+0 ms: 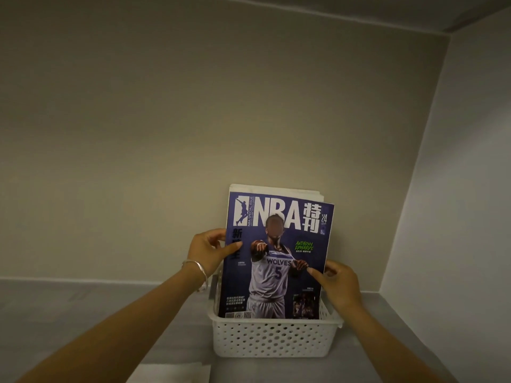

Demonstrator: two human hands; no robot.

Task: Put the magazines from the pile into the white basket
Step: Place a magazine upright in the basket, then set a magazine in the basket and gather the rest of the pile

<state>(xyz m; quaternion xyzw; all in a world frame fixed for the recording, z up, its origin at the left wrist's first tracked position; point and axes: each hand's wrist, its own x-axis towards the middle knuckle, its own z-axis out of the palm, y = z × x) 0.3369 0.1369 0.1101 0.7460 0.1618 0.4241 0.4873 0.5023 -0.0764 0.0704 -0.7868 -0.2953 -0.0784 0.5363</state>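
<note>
Standing upright in the white basket (pixel 276 338), the purple NBA magazine (pixel 279 244); left hand (pixel 210 250), right hand (pixel 336 283) pinching its edges.

Dim, warm-tinted illumination. The far wall (pixel 193 120) is brightest at centre and darkens toward the left edge. The magazine (pixel 276 244) is sharp, without glare. Wide-angle distortion bends straight lines near the frame edges.

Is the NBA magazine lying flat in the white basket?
No, the NBA magazine stands upright in the white basket, left hand and right hand pinching its sides.
</note>
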